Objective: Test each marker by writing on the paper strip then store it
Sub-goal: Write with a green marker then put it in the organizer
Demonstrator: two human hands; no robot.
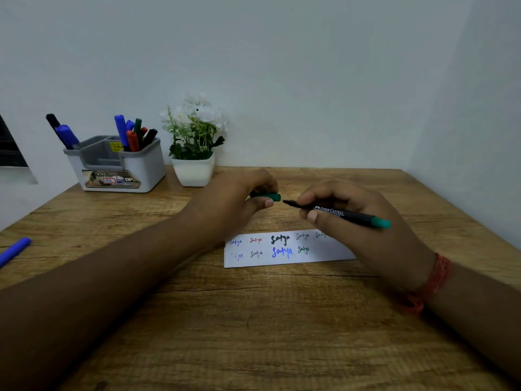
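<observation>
My right hand [363, 221] grips a black marker with a green end [346, 215], its bare tip pointing left. My left hand [239, 198] pinches the green cap [269, 196], whose mouth faces the tip with a small gap between them. Both hands hover just behind the white paper strip [287, 259], which lies flat on the wooden table [253, 320] and carries two rows of small written words in blue, red, black and green. My right hand hides the strip's right end.
A grey organiser [124, 170] at the back left holds several markers [132, 136] in blue, red, green and black. A white pot of flowers [194, 170] stands beside it. A loose blue marker [15, 251] lies at the table's left edge. Walls close the back and right.
</observation>
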